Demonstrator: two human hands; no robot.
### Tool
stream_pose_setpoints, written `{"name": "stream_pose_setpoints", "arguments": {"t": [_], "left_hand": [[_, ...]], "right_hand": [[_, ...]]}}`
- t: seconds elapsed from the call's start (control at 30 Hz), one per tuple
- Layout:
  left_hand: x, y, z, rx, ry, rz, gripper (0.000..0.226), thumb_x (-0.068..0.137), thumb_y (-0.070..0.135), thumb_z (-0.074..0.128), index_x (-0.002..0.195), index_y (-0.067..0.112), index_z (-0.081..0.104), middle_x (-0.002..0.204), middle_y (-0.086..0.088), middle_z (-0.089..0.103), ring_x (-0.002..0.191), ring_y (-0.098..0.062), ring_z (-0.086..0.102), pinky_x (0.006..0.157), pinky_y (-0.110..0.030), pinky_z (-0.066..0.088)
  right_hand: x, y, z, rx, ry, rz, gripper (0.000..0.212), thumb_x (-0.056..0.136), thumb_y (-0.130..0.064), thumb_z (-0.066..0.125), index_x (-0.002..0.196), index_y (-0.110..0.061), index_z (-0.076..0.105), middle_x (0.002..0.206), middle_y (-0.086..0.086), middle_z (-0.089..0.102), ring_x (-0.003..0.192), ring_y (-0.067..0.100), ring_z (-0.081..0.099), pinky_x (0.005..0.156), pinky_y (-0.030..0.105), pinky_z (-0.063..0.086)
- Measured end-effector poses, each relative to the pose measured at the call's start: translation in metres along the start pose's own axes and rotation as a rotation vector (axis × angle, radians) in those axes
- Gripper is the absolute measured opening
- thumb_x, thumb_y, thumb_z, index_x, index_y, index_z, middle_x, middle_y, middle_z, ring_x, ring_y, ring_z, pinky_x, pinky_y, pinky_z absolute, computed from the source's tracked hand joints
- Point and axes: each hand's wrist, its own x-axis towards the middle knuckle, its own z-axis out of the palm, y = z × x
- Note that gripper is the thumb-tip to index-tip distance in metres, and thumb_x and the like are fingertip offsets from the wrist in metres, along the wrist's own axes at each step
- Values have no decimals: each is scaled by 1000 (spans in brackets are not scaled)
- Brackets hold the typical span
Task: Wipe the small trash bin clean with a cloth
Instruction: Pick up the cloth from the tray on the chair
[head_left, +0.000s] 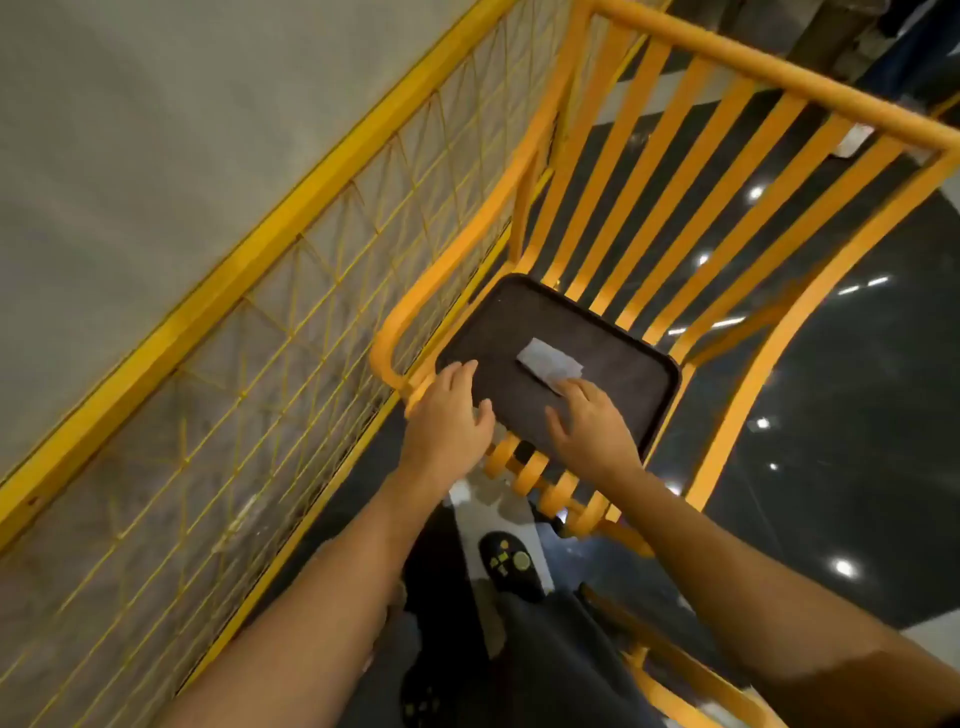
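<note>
A small pale cloth (546, 361), folded flat, lies on the dark seat pad (613, 374) of a yellow metal chair (675, 156). My right hand (589, 423) lies flat on the pad with its fingertips on the near edge of the cloth. My left hand (451, 410) rests with relaxed fingers over the pad's left front corner, beside the chair's armrest (441, 270). No trash bin shows in the head view.
A yellow wire-mesh railing (249, 332) runs along the left, close to the chair. Glossy dark floor (841, 415) spreads to the right. My dark sandal (506, 564) and dark trousers are below the seat's front edge.
</note>
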Motion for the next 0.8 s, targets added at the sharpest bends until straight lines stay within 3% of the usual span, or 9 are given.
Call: {"name": "stream_pose_setpoints", "arguments": {"t": [0.3,0.53,0.8], "left_hand": [[91,-12,82,-101,-169,-110,46,94,23,46,137,12,37,142,-10,38,125,-25,44,99,-35,39],[148,-33,128,-98,-191,-188,45,94,25,45,137,15,38,142,-7,39,130,-21,37,102,-29,33],[165,-62,158,-114,-165,-259,38,94,30,43,132,24,43,141,1,38,127,-17,40,96,-26,33]], "right_hand": [[71,86,45,103,-45,250,40,93,-25,50,129,-6,48,131,16,49,122,31,44,101,40,38],[140,127,87,236,-30,424,51,91,-28,54,134,-6,39,132,18,48,121,32,46,98,39,41],[194,151,133,182,-85,544,68,90,-36,54,145,-11,21,145,17,32,133,36,28,107,47,31]]}}
